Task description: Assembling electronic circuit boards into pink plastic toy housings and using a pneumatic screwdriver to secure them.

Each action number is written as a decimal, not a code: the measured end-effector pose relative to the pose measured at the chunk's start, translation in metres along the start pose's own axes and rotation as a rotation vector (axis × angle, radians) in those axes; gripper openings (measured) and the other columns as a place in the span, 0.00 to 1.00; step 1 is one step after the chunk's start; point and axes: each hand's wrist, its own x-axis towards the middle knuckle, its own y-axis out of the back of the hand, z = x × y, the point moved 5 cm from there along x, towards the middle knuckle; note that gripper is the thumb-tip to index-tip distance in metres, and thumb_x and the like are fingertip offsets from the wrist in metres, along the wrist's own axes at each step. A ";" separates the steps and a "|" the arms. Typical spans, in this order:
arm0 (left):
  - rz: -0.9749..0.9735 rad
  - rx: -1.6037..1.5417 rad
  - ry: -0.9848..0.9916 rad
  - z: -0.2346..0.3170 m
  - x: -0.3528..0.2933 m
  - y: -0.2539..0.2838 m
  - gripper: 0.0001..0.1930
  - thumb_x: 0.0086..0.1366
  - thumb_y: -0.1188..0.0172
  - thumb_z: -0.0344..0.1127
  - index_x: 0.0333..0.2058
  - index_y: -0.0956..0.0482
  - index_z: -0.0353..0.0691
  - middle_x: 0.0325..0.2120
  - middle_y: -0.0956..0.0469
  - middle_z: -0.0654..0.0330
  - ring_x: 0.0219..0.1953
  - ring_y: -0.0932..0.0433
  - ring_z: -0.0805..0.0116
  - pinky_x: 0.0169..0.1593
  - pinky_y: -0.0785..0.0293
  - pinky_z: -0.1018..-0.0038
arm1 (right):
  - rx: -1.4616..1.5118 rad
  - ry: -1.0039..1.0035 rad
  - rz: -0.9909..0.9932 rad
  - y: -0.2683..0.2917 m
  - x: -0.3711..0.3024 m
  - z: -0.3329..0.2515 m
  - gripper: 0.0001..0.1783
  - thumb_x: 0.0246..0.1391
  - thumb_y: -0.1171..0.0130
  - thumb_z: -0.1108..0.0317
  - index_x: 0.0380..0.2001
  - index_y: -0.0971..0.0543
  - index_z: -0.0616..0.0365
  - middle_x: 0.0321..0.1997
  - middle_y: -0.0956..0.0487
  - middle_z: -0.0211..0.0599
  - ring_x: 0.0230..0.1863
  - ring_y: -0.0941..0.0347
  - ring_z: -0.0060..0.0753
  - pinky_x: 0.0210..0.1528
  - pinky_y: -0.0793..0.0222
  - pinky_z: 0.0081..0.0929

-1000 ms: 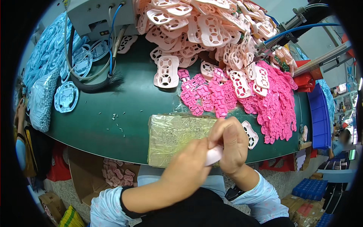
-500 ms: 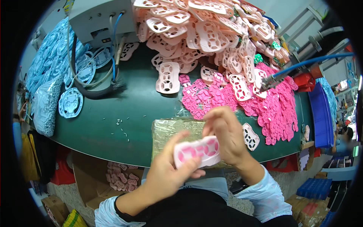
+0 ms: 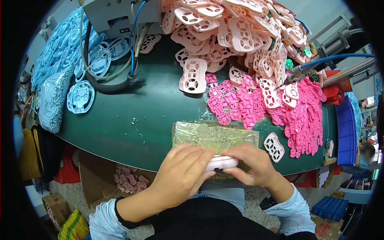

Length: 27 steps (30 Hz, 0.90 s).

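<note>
Between my two hands is a pale pink plastic casing (image 3: 223,163), seen edge-on with a small dark notch along its side. My left hand (image 3: 180,172) closes on its left end, fingers along the top and thumb below. On the right end, my right hand (image 3: 254,164) pinches it between fingers and thumb. The casing is at the near edge of a block wrapped in clear film or tape (image 3: 216,134); whether it touches the block I cannot tell. A loose pale pink shell with oval cutouts (image 3: 274,147) lies right of the block.
Bright pink inserts (image 3: 304,124) lie heaped behind and right, below a tall pile of pale pink shells (image 3: 240,34). A metal tool with a blue hose (image 3: 296,74) reaches in at right. Blue parts (image 3: 60,48) and a grey machine box (image 3: 120,18) stand left. A carton (image 3: 94,176) sits below.
The casing has turned from its face with bright pink showing to edge-on. My right hand, apart from it before, has come down and gripped its right end. The view has shifted slightly.
</note>
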 end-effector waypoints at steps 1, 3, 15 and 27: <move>-0.001 -0.002 0.002 -0.001 -0.001 -0.003 0.25 0.51 0.31 0.33 0.48 0.26 0.32 0.38 0.22 0.51 0.42 0.23 0.53 0.49 0.28 0.61 | -0.057 0.021 -0.007 -0.001 0.002 -0.001 0.23 0.44 0.30 0.69 0.45 0.23 0.62 0.36 0.20 0.43 0.33 0.23 0.44 0.36 0.26 0.32; 0.031 -0.038 0.015 -0.001 -0.003 -0.007 0.23 0.51 0.31 0.32 0.45 0.25 0.31 0.34 0.21 0.52 0.37 0.21 0.52 0.43 0.25 0.62 | -0.107 0.069 0.012 -0.003 0.003 -0.004 0.22 0.44 0.31 0.69 0.44 0.23 0.63 0.34 0.21 0.43 0.32 0.24 0.44 0.34 0.27 0.33; -0.023 -0.170 0.143 -0.012 0.013 -0.004 0.17 0.56 0.35 0.33 0.44 0.24 0.35 0.30 0.23 0.50 0.31 0.22 0.49 0.35 0.26 0.61 | -0.179 0.035 -0.051 0.007 0.010 -0.004 0.20 0.48 0.33 0.68 0.43 0.25 0.65 0.34 0.24 0.46 0.34 0.25 0.48 0.36 0.28 0.35; -0.121 -0.094 0.082 -0.018 0.011 -0.017 0.25 0.52 0.31 0.37 0.49 0.25 0.38 0.44 0.29 0.53 0.49 0.32 0.52 0.54 0.37 0.59 | 0.366 -0.006 0.610 0.246 0.085 0.008 0.34 0.63 0.45 0.58 0.64 0.43 0.66 0.53 0.25 0.47 0.51 0.25 0.35 0.58 0.31 0.28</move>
